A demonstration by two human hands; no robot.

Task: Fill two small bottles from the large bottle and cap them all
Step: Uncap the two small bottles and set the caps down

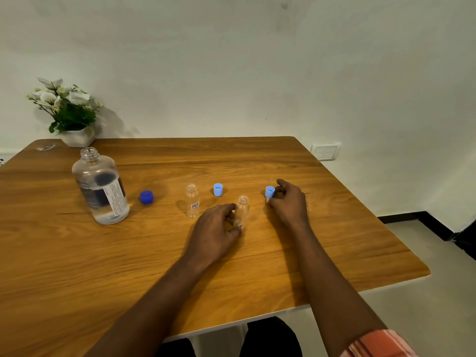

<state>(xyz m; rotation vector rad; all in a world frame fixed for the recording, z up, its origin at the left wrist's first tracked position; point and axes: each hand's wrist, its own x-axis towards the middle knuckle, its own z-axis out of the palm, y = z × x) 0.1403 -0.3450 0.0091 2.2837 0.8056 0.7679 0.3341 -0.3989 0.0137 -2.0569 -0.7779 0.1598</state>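
The large clear bottle (100, 185) stands uncapped at the left of the table, with liquid low in it and a printed label. Its dark blue cap (146, 197) lies just to its right. One small clear bottle (192, 200) with a red and blue label stands open near the middle. My left hand (216, 229) grips the second small bottle (243, 208), upright and uncapped on the table. A light blue cap (218, 189) rests behind the two small bottles. My right hand (288, 200) pinches another light blue cap (270, 192) on the tabletop.
The wooden table (334, 248) has its right edge near my right arm. A white pot of flowers (69, 117) stands at the back left corner by the wall. A wall socket (325, 151) sits beyond the right edge.
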